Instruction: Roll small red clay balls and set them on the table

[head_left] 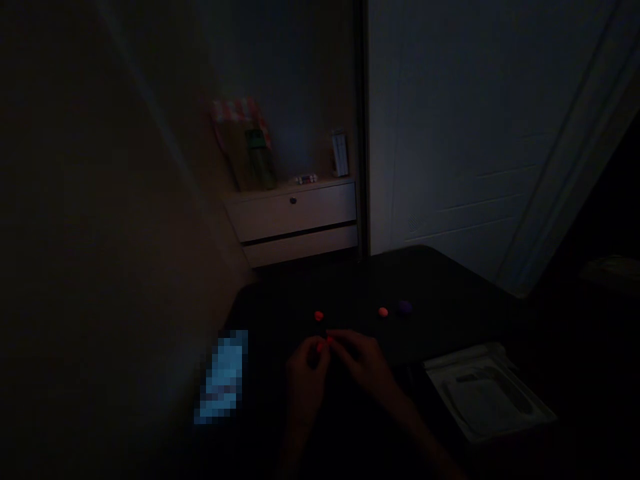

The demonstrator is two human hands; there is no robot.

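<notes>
In dim light, my left hand point(306, 367) is closed, thumb and finger pinching a small glowing-red lump point(320, 347) that looks like modelling clay. My right hand point(367, 360) meets it from the right, its fingertips closed on a bit of the same red stuff point(329, 340). Whether these are one piece or two I cannot tell. Just beyond the hands, another red lump point(319, 315) lies on the dark table point(350, 283). Farther right are a round salmon-pink lump point(383, 312) and a dark purple one point(405, 307).
A pale tray-like package point(490, 393) lies at the table's right side. A bright pixelated patch point(223, 377) is at the left. Behind stand a drawer unit point(300, 213) holding a green-capped bottle point(261, 160), and a white door point(450, 133).
</notes>
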